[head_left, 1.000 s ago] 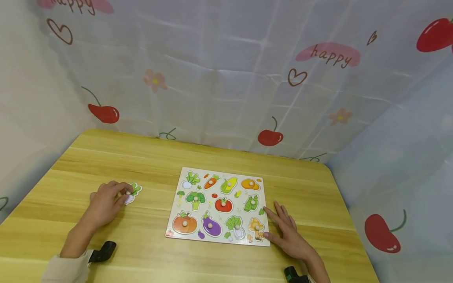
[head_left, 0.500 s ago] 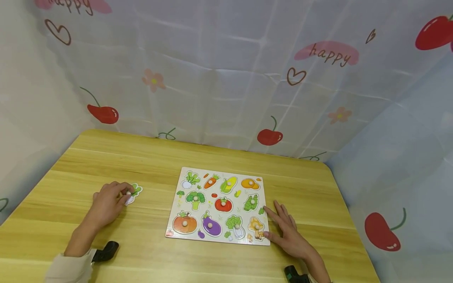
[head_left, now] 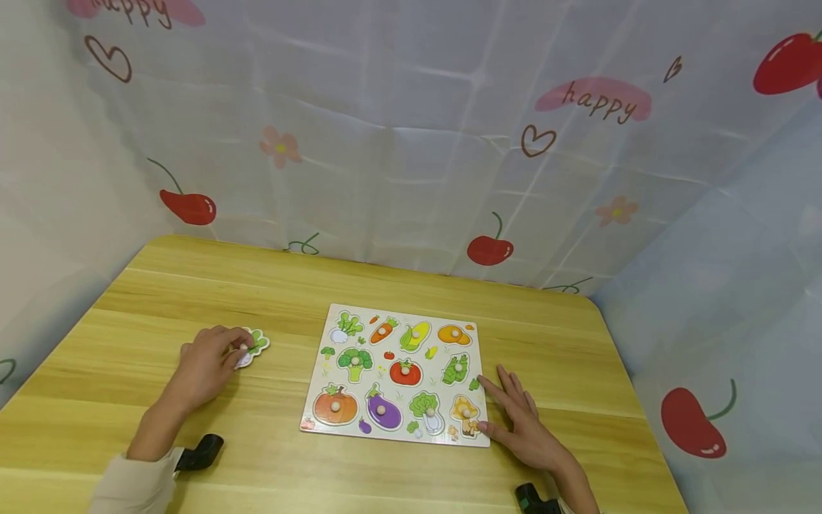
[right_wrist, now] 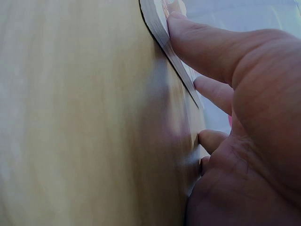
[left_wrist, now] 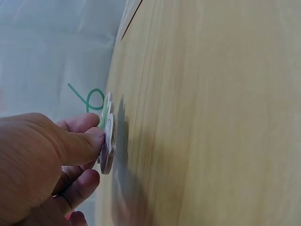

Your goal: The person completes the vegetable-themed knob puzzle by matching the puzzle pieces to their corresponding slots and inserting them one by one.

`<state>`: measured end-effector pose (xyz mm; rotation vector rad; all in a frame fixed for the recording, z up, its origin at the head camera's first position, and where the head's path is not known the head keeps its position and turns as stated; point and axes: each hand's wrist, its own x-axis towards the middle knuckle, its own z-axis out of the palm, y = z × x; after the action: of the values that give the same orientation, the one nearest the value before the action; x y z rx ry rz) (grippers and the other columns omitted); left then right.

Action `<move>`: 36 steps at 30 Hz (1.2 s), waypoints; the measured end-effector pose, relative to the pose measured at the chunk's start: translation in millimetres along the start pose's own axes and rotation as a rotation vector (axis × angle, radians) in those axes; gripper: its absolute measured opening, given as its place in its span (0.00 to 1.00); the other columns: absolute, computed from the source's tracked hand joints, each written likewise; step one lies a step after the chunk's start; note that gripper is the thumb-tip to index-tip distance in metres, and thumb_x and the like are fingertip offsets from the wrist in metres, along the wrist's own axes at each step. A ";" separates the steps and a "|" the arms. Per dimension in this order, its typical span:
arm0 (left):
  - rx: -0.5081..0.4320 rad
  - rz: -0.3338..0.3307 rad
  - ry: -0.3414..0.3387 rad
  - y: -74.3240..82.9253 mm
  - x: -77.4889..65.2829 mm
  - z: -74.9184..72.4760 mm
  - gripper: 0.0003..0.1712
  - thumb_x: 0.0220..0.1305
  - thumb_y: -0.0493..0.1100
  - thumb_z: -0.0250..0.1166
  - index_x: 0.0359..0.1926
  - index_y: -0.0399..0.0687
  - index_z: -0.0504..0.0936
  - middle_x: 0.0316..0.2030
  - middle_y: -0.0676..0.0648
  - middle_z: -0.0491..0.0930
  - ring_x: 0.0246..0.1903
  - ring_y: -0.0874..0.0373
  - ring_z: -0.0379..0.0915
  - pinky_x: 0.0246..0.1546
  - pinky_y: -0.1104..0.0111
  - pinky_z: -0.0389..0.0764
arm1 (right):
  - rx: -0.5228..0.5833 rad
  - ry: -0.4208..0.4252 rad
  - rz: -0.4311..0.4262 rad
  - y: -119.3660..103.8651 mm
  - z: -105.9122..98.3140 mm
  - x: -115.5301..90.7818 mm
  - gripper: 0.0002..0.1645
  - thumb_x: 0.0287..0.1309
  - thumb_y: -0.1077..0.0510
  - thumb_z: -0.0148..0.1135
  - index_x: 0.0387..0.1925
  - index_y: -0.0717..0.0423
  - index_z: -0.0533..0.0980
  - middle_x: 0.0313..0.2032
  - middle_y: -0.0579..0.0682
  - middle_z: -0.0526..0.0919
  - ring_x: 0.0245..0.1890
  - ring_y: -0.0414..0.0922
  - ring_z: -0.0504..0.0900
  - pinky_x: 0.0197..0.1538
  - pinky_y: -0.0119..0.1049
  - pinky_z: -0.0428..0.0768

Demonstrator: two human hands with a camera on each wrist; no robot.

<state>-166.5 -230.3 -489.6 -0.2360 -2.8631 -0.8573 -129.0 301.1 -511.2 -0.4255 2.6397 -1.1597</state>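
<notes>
My left hand [head_left: 207,363] pinches a flat wooden radish puzzle piece [head_left: 258,344], white below with green leaves, left of the board. In the left wrist view the radish puzzle piece [left_wrist: 108,136] stands just off the table, its shadow beside it. At the board's right edge, my right hand [head_left: 523,421] lies with thumb and index finger touching the rim and the other fingers spread on the table. The vegetable peg puzzle board [head_left: 311,385] holds knobbed pieces such as the tomato [head_left: 411,378], eggplant [head_left: 385,420] and mushroom [head_left: 464,405]. A printed radish recess [head_left: 347,326] without a knob shows at its top left.
The wooden table [head_left: 257,457] runs back to a patterned curtain [head_left: 385,164], with more curtain along the left and right sides. Black camera mounts sit at both wrists, the left mount [head_left: 200,452] near the table top.
My left hand has moved a little to the right, toward the board, and lifted the radish puzzle piece slightly. The right hand and the board stay in place.
</notes>
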 end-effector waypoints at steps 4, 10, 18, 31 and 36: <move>-0.003 0.006 -0.003 2.1 2.6 1.3 0.07 0.64 0.33 0.66 0.41 0.48 0.83 0.38 0.43 0.83 0.42 0.40 0.73 0.33 0.57 0.60 | 0.004 0.004 0.001 0.3 0.7 -0.8 0.43 0.63 0.49 0.66 0.76 0.45 0.60 0.79 0.66 0.38 0.76 0.71 0.29 0.66 0.76 0.28; -0.003 0.024 -0.011 5.5 7.9 3.5 0.08 0.64 0.33 0.66 0.41 0.49 0.82 0.38 0.44 0.82 0.43 0.40 0.73 0.34 0.55 0.61 | 0.001 -0.001 0.006 -0.5 0.9 -1.6 0.43 0.64 0.49 0.66 0.76 0.45 0.60 0.79 0.67 0.38 0.76 0.71 0.29 0.66 0.76 0.28; -0.005 0.050 -0.006 12.9 18.5 7.5 0.08 0.65 0.32 0.66 0.40 0.50 0.82 0.38 0.44 0.82 0.44 0.39 0.74 0.35 0.53 0.62 | -0.010 0.003 0.005 -2.2 -1.2 -1.5 0.44 0.64 0.49 0.66 0.77 0.46 0.59 0.78 0.67 0.38 0.76 0.71 0.29 0.67 0.76 0.28; -0.009 0.086 -0.032 33.7 43.4 16.8 0.07 0.64 0.33 0.66 0.40 0.49 0.84 0.36 0.44 0.81 0.40 0.43 0.72 0.35 0.56 0.59 | -0.008 0.010 -0.009 0.4 0.1 -1.1 0.43 0.64 0.49 0.66 0.76 0.45 0.59 0.79 0.67 0.38 0.76 0.71 0.29 0.66 0.76 0.28; -0.020 0.090 -0.033 40.4 50.7 24.7 0.07 0.64 0.32 0.66 0.39 0.49 0.83 0.37 0.43 0.82 0.42 0.42 0.72 0.36 0.55 0.61 | -0.011 0.013 -0.014 0.0 0.3 -0.9 0.43 0.64 0.49 0.66 0.76 0.45 0.60 0.79 0.67 0.39 0.76 0.71 0.30 0.66 0.76 0.29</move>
<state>-210.6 -177.7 -479.4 -0.3822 -2.8502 -0.8727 -128.1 301.3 -511.3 -0.4400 2.6598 -1.1562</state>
